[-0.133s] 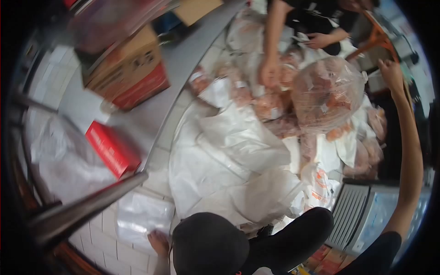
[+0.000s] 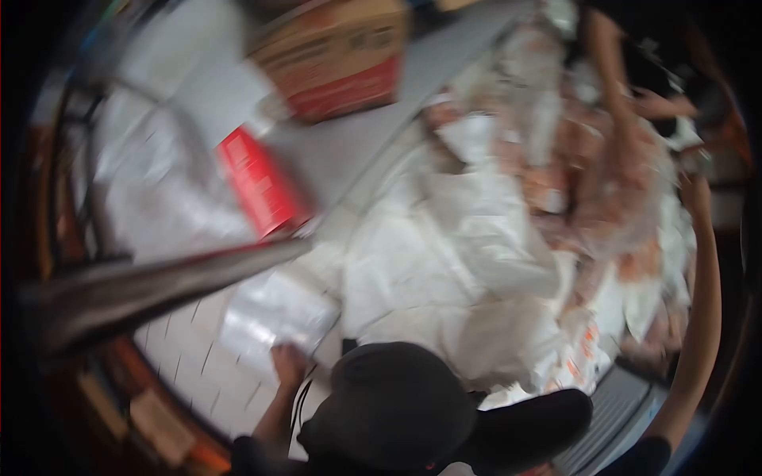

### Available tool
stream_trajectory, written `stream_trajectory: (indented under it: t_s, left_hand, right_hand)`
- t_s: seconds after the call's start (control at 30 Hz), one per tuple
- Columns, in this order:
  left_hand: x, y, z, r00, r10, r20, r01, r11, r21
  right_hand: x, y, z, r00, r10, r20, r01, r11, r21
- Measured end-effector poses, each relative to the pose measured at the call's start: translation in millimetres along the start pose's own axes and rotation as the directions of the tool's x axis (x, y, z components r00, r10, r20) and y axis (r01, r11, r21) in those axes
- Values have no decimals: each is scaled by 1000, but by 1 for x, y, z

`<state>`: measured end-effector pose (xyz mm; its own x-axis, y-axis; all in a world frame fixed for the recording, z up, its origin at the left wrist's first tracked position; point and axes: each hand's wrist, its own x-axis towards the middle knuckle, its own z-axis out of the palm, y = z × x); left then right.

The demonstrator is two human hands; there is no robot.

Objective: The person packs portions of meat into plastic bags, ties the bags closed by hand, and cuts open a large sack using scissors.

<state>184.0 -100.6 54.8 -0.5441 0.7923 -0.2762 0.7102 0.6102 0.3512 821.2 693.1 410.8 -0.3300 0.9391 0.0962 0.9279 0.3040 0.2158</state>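
Observation:
My left hand (image 2: 289,365) is low on the left, fingers curled at the edge of a flat clear plastic bag (image 2: 274,313) lying on the tiles; the exact grip is blurred. Far to the right, with the arm stretched out, my right hand (image 2: 696,190) is closed. It appears to grip the neck of a large clear plastic bag of pinkish meat (image 2: 635,190), though motion smears the contact. Smaller meat packs (image 2: 544,186) lie beside the large bag. A co-worker's forearm (image 2: 609,63) reaches down over the large bag.
White sheeting (image 2: 448,246) spreads over the middle of the floor. On the grey table at left stand a cardboard box (image 2: 341,63) and a red box (image 2: 258,178). A dark bar (image 2: 167,285) juts in from the left. Dark rounded shapes (image 2: 397,397) fill the bottom.
The view has shifted, so most things sit further right and higher. The co-worker's arm now reaches over the large meat bag, rather than the smaller packs to its left.

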Motion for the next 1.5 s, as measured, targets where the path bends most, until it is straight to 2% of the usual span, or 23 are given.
stream_trajectory:
  t_s: [0.03,0.1,0.17,0.23,0.27,0.3,0.33,0.37,0.4,0.43,0.47,0.5,0.7,0.9,1.07,1.13,1.23,1.27,1.3,1.33,1.4,1.47,1.5]
  left_hand:
    - [26,22,-15,993,-31,-116,29,999,-15]
    - [42,39,-45,993,-104,-58,103,995,-18]
    - [54,67,-46,996,-63,-69,72,987,146]
    - [52,61,-42,999,-40,-14,43,969,243]
    - [55,60,-34,999,-16,36,3,946,324]
    - [60,54,-27,1000,7,23,-14,947,321]
    - [57,40,-26,992,-35,125,4,971,240]
    - [64,25,-25,972,-50,229,12,987,161]
    - [63,8,-16,959,81,271,-150,958,244]
    - [63,-7,-7,928,211,308,-309,897,316]
    - [67,-11,-9,896,275,349,-387,869,308]
    - [76,-4,-17,877,306,370,-415,871,264]
    - [90,79,-123,958,196,211,-156,969,-189]
    - [121,190,-220,989,126,71,-46,742,-669]
    - [118,317,-285,945,326,29,-223,704,-675]
    - [117,393,-283,831,486,-271,-550,641,-535]
    - [190,459,-307,682,715,-155,-674,532,-513]
    - [222,494,-308,559,791,-248,-807,451,-381]
    - [247,527,-313,587,792,-170,-778,492,-390]
    - [300,548,-313,488,861,-144,-830,407,-381]
    - [294,607,-307,550,830,-93,-804,496,-329]
    - [313,644,-311,466,878,-111,-875,476,89]
    - [322,664,-314,459,881,-117,-878,470,89]
  right_hand:
    - [12,49,52,996,30,87,-32,999,21]
    - [28,120,153,979,3,202,-12,999,41]
    - [8,52,132,932,294,214,-340,914,222]
    - [-23,-30,98,891,408,200,-454,806,379]
    - [-34,-23,112,981,196,4,-185,918,352]
    - [-44,-13,126,981,-33,-193,80,968,238]
    - [-67,-88,85,991,134,-21,-117,923,366]
    - [-88,-130,69,989,145,-25,-127,927,353]
    - [-104,-164,56,990,135,31,-132,857,498]
    - [-122,-179,57,999,-20,-48,44,812,582]
    - [-139,-228,29,997,68,34,-74,779,623]
    - [-154,-237,32,997,21,-80,28,825,564]
    - [-244,-234,-20,994,102,36,-101,752,651]
    - [-353,-196,-28,952,306,-27,-182,632,753]
    - [-417,-186,-27,892,450,49,-300,506,809]
    - [-430,-185,-32,888,459,32,-292,509,810]
    - [-442,-181,-37,888,460,-21,-255,529,809]
    - [-447,-178,-40,884,466,-31,-261,549,794]
    - [-451,-175,-42,881,472,-41,-268,568,778]
    - [-455,-172,-44,877,478,-52,-266,572,776]
    - [-464,-165,-46,846,532,-26,-333,568,753]
    - [-474,-157,-48,822,568,-34,-373,582,723]
    - [-478,-155,-48,802,596,-17,-422,587,691]
